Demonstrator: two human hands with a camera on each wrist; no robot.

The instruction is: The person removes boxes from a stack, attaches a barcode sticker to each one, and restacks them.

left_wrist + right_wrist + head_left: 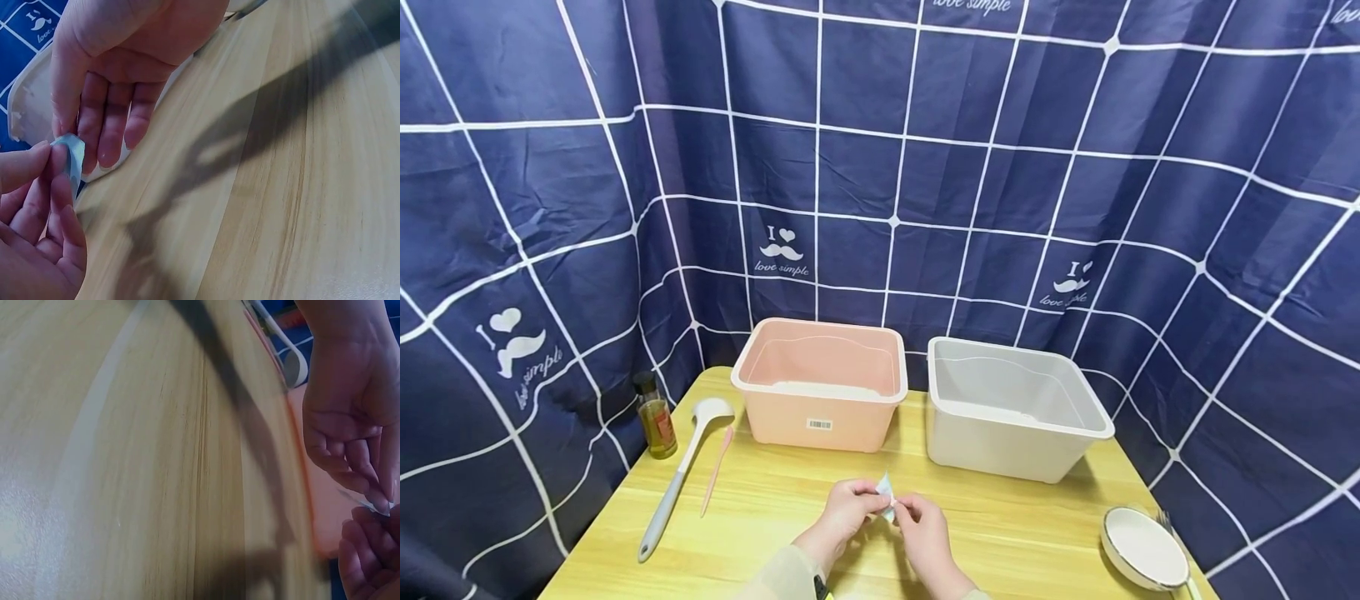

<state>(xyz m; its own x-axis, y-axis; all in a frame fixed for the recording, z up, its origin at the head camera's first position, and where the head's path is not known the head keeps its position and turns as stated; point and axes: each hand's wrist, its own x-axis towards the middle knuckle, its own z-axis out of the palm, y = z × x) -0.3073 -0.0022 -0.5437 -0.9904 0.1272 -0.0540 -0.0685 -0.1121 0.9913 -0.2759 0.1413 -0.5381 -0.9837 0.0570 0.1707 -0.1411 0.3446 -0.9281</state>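
Note:
Just in front of the body, both hands meet over the table around a small pale-blue and white wrapper-like piece (885, 485). My left hand (847, 510) pinches it between thumb and fingers. From the other side, my right hand (922, 533) pinches its edge with thumb and forefinger. In the left wrist view the bluish piece (76, 153) stands up between the fingertips, and the other right-hand fingers (111, 128) hang loosely below the palm. Fingers cover much of the piece in the right wrist view; its exact kind I cannot tell.
Behind the hands stand a pink tub (820, 421) and a grey tub (1000, 442). At left are a bottle of yellowish liquid (658, 429), a grey-handled ladle (662, 517) and a thin pink stick (717, 473). A white bowl (1144, 548) sits at right, beside a fork (1165, 522).

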